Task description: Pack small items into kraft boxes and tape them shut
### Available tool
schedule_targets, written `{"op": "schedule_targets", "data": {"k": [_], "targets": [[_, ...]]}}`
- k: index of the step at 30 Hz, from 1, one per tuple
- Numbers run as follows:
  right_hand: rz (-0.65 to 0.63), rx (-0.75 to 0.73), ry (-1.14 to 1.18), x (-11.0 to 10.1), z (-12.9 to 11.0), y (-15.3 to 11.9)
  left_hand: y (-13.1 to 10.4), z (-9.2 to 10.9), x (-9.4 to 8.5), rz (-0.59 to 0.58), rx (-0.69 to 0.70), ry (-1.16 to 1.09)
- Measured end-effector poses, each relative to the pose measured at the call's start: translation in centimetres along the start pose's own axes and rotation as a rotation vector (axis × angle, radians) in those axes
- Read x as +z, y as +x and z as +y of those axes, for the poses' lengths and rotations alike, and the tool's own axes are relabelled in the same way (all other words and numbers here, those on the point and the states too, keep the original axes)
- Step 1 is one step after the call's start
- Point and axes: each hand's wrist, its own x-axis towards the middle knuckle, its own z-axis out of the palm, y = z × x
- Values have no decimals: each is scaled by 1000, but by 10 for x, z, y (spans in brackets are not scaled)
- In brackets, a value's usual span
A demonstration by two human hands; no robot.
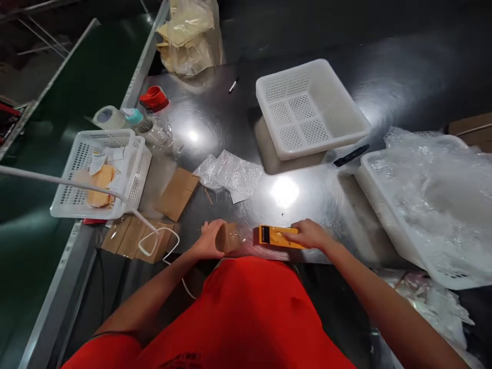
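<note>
My left hand is wrapped round a small brown cardboard box near the table's front edge. To its right, my right hand grips a flat, yellow box-shaped item with a black patch at its left end. A gap of bare table separates the two things. Just beyond my hands lie a crumpled sheet of bubble wrap and a flat piece of brown cardboard.
A white plastic basket stands at the back; another at right holds clear plastic packaging. On the left are a smaller basket with yellow items, several cardboard boxes, a tape roll, a red object and a conveyor.
</note>
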Motion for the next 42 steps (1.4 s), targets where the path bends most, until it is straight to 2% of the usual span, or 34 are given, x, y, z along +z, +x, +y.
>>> {"op": "schedule_targets", "data": {"k": [3,5,8,11,13,16,21,24,28,33,37,42], "targets": [[13,-26,-8,1,-41,15,-13,-24,-4,77,115,-251],[4,-50,-21,1,-66,24,-22,-44,-4,125,152,-339],[-35,-84,-31,1,-103,39,-39,-72,-7,172,160,-383],[-66,-110,-84,-1,-141,52,-58,-86,-18,183,136,-352],[-76,-118,-149,-3,-163,58,-69,-84,-27,153,85,-334],[-90,-99,-241,-9,-189,59,-75,-64,-37,127,-5,-351],[-96,0,-317,-19,-220,60,-60,-21,-35,103,-171,-234],[-41,48,-332,-19,-235,67,-53,-11,-31,157,-218,-133],[2,67,-303,-15,-241,69,-56,-13,-30,225,-234,-82],[37,68,-238,-17,-229,51,-57,-11,-26,280,-180,-121],[84,118,-230,-32,-213,34,-42,6,-27,303,-68,-102],[181,205,-212,-60,-184,12,-7,38,-35,315,63,-62]]}}
